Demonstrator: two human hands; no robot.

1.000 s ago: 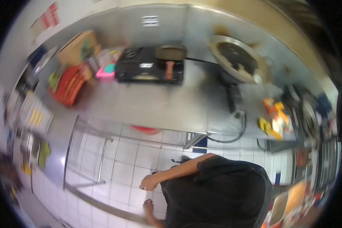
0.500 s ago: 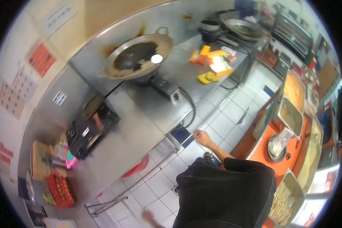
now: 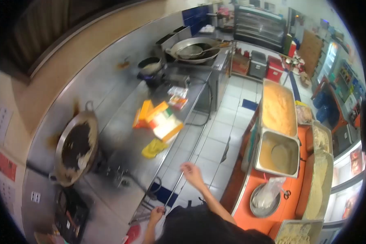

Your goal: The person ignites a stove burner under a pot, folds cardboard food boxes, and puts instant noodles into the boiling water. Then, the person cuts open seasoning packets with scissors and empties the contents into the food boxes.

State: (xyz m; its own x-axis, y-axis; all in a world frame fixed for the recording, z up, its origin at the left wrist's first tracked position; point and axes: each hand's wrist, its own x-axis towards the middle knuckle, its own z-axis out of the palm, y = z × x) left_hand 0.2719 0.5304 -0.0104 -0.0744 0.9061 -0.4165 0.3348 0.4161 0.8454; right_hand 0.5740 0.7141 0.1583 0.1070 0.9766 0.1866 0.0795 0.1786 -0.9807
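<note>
My right hand (image 3: 192, 175) is in the air over the tiled floor, fingers loosely spread and nothing in them. Lower and to the left, my left hand (image 3: 156, 214) hangs by the counter's front edge with its fingers curled in; no object shows in it. A crumpled yellow cloth (image 3: 154, 148) on the steel counter is the closest loose item to my right hand. Behind it lie orange and yellow cardboard boxes (image 3: 164, 124) and some small packets (image 3: 177, 97). A large wok (image 3: 92, 132) with dark contents stands at the left, against the wall.
On the orange counter at right are a tray of orange mixture (image 3: 278, 107), a steel pan (image 3: 277, 172), a metal bowl (image 3: 254, 206) with a plastic bag (image 3: 270, 193), scissors (image 3: 287, 194) and a tray of pale powder (image 3: 316, 195). Another wok (image 3: 207, 61) stands at the far end.
My view has swung to the right and further along the aisle, so the first wok sits further left. My left hand has risen closer to the counter edge.
</note>
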